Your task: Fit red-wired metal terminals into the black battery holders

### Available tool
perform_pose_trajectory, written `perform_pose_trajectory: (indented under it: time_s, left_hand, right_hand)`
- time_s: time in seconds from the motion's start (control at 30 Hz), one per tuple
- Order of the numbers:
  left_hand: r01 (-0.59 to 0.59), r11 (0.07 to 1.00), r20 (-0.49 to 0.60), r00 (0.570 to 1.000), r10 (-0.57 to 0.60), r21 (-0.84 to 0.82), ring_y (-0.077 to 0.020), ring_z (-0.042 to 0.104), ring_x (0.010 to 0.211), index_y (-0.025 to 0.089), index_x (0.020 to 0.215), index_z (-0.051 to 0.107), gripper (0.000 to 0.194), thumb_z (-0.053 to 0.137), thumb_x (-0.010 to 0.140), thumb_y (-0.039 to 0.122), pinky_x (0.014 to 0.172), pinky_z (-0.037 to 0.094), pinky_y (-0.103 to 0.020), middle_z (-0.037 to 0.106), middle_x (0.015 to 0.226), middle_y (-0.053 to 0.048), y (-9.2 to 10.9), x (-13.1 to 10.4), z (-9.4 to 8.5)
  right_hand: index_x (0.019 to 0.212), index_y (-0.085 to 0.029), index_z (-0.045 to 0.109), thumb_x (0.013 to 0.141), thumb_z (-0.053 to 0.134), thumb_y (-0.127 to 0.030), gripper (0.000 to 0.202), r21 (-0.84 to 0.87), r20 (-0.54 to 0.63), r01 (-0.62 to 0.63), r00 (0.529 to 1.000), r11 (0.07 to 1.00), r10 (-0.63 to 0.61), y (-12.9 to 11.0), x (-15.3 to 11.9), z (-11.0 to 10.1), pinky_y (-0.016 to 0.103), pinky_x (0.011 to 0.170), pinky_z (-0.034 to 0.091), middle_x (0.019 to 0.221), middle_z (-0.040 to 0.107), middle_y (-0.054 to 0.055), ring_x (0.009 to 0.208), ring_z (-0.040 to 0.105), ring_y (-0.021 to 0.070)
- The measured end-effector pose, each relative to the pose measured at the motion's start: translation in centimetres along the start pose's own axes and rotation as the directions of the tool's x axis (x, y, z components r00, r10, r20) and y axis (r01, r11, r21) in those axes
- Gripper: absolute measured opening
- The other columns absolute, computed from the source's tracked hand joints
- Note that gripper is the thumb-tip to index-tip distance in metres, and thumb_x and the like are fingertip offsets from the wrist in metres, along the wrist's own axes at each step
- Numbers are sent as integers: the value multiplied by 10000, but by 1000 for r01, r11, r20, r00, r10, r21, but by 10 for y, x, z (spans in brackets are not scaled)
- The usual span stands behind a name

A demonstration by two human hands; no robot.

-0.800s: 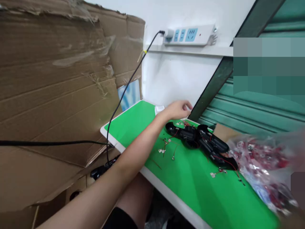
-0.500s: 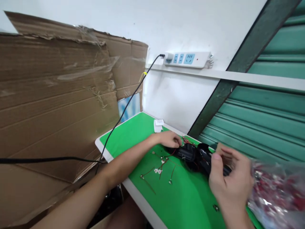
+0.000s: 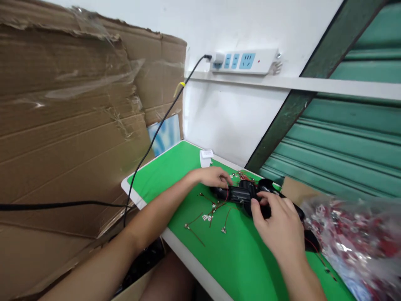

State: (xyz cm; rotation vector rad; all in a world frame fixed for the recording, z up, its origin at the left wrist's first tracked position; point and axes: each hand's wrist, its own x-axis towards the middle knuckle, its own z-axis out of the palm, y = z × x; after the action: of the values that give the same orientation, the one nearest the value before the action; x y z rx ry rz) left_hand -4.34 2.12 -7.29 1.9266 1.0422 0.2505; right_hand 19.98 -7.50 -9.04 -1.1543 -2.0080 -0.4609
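Observation:
A long black plastic housing [image 3: 240, 195] with rounded ends lies near the back edge of the green-topped table [image 3: 250, 255]. At its left end, the curled fingers of my left hand [image 3: 214, 177] pinch a thin red wire [image 3: 227, 193] just above the housing. My right hand [image 3: 278, 217] has its thumb and fingers closed around the housing's right part and covers some of it. Another black piece [image 3: 311, 241] with a red wire lies to the right of my right hand. Small round metal parts on thin wires [image 3: 223, 230] lie in front of the housing.
On the right sits a clear plastic bag [image 3: 351, 242] of red-wired parts, by a cardboard piece [image 3: 299, 191]. A white paper label [image 3: 206, 157] stands at the back. A black cable [image 3: 159, 127] runs from the power strip [image 3: 244, 61] down past the table's left corner. Cardboard [image 3: 72, 125] walls the left.
My right hand has moved left and down, from above the right side onto the black housing. My left hand stays at the housing's left end. The view has tilted slightly downward.

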Motion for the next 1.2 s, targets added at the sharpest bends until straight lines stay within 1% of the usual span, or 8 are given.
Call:
perform_pose_trajectory:
  time_s: [0.27, 0.37, 0.53, 0.6, 0.73, 0.97, 1.07, 1.2]
  left_hand:
    - [42, 994, -14, 999, -44, -102, -109, 651, 872, 145, 1090, 788, 277, 640, 876, 241, 915, 510, -237, 791, 1009, -16, 1, -6, -9]
    - [60, 987, -52, 996, -69, -148, -98, 621, 847, 138, 1077, 765, 274, 577, 912, 249, 877, 493, -221, 770, 996, -14, 5, -11, -15]
    - [42, 962, -196, 976, -97, -269, -116, 625, 943, 132, 1241, 665, 373, 443, 967, 255, 885, 504, -231, 730, 1149, -64, 22, -7, -3]
    - [13, 947, -238, 967, -94, -320, -136, 627, 1010, 129, 1279, 641, 393, 433, 975, 270, 924, 514, -253, 709, 1215, -88, 31, -3, 12]
    - [-80, 919, -269, 963, -29, -385, -165, 612, 1134, 122, 1382, 579, 441, 467, 988, 285, 1039, 510, -303, 663, 1318, -97, 49, -2, 46]
    - [-354, 893, -312, 913, 264, -277, -220, 504, 1403, 157, 1449, 537, 513, 424, 949, 185, 1271, 372, -387, 572, 1488, -108, 63, -23, 68]
    - [-349, 883, -286, 922, 262, -315, -221, 497, 1405, 169, 1465, 519, 543, 420, 932, 200, 1261, 382, -388, 560, 1496, -103, 64, -29, 68]
    - [-299, 875, -258, 943, 210, -380, -212, 556, 1268, 173, 1413, 550, 481, 392, 964, 251, 1152, 461, -372, 625, 1340, -90, 63, -31, 72]
  right_hand:
    - [856, -239, 491, 951, 639, -530, 340, 53, 138, -6, 990, 999, -1, -9, -6, 4, 328, 727, 318, 738, 586, -3, 748, 547, 217]
    - [851, -240, 477, 933, 640, -504, 321, 48, 169, -25, 985, 999, 17, -10, -6, 4, 326, 730, 291, 743, 590, -1, 757, 550, 218]
    - [949, -226, 561, 946, 648, -445, 236, 182, 52, -157, 987, 971, 150, -12, -2, -5, 319, 729, 388, 742, 619, -14, 727, 593, 185]
    - [1019, -214, 579, 949, 666, -477, 286, 298, -2, -325, 940, 897, 342, -12, 1, -8, 296, 682, 436, 713, 634, -27, 639, 584, 154]
    - [1044, -192, 586, 864, 756, -575, 456, 523, 54, -567, 767, 636, 640, -13, 5, -8, 250, 551, 463, 685, 679, -14, 538, 579, 126]
    - [887, -171, 656, 617, 935, -591, 572, 727, 77, -601, 550, 331, 832, -29, 16, -8, 242, 507, 514, 648, 690, 19, 521, 621, 136]
    - [841, -163, 686, 634, 938, -586, 534, 741, 27, -581, 528, 337, 849, -32, 17, -10, 235, 517, 527, 651, 692, 26, 531, 628, 130]
    - [857, -160, 741, 716, 904, -552, 447, 722, -59, -541, 572, 430, 818, -30, 12, -9, 266, 576, 581, 711, 737, 54, 610, 692, 162]
